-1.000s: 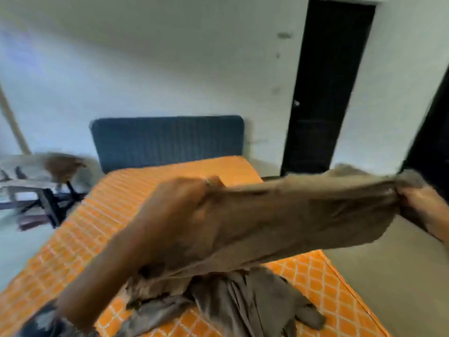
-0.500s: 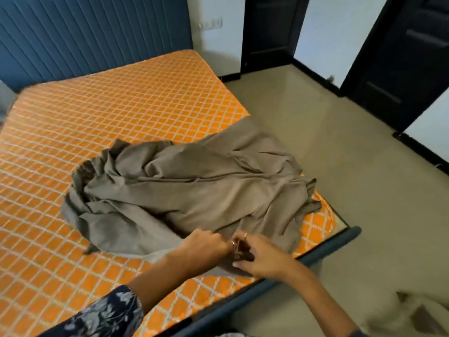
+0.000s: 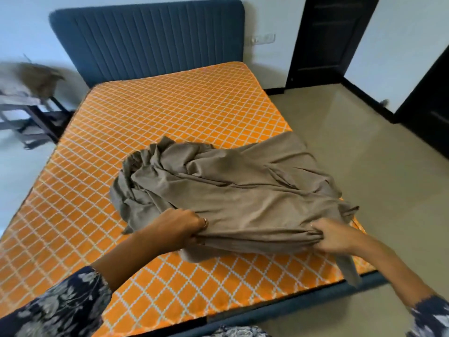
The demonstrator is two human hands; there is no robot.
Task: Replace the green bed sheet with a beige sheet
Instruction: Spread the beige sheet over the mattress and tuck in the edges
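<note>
A beige sheet (image 3: 233,188) lies crumpled on the near right part of a bare orange mattress (image 3: 150,117) with a white diamond pattern. Part of the sheet hangs over the mattress's right side. My left hand (image 3: 179,226) grips the sheet's near edge, bunched in the fist. My right hand (image 3: 332,235) grips the same edge further right, and a strip of cloth dangles below it. The edge is stretched between the two hands. No green sheet is in view.
A blue padded headboard (image 3: 150,37) stands at the far end, and the blue bed frame (image 3: 279,310) runs along the near side. A dark-legged table (image 3: 31,113) with cloth on it is at the left. Beige floor and dark doors (image 3: 325,40) lie to the right.
One second ago both hands held the sheet stretched up in the air. Half a second ago they were together at its near edge on the mattress; now they are apart, pulling that edge taut.
</note>
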